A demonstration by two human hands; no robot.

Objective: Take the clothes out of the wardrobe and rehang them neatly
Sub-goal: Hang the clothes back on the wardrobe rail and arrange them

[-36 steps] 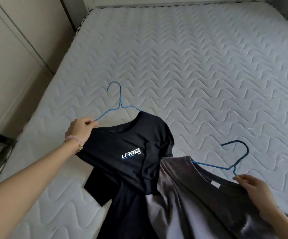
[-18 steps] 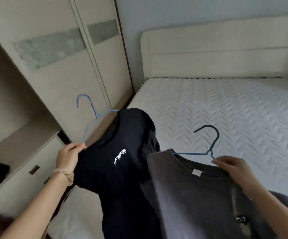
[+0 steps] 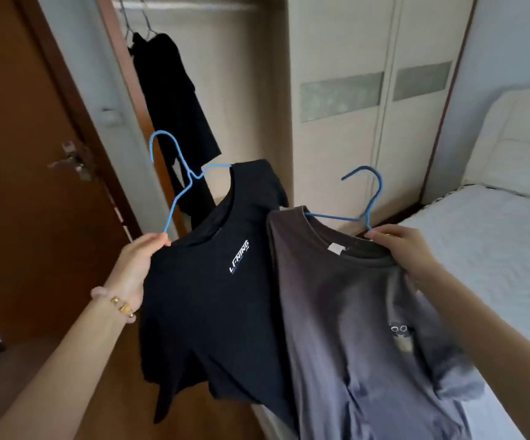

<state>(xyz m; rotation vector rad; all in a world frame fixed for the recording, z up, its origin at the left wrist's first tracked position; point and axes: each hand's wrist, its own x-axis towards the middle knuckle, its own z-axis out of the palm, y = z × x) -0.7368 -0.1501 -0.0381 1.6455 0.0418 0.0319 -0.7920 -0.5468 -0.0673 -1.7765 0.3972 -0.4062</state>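
rehanging step: left hand grips black shirt's hanger, right hand grey shirt's hanger; next, hooks onto the wardrobe rail ahead.

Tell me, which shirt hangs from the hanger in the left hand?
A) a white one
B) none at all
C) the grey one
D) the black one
D: the left hand grips the light blue hanger that carries the black shirt; the grey shirt is on the darker hanger in the right hand.
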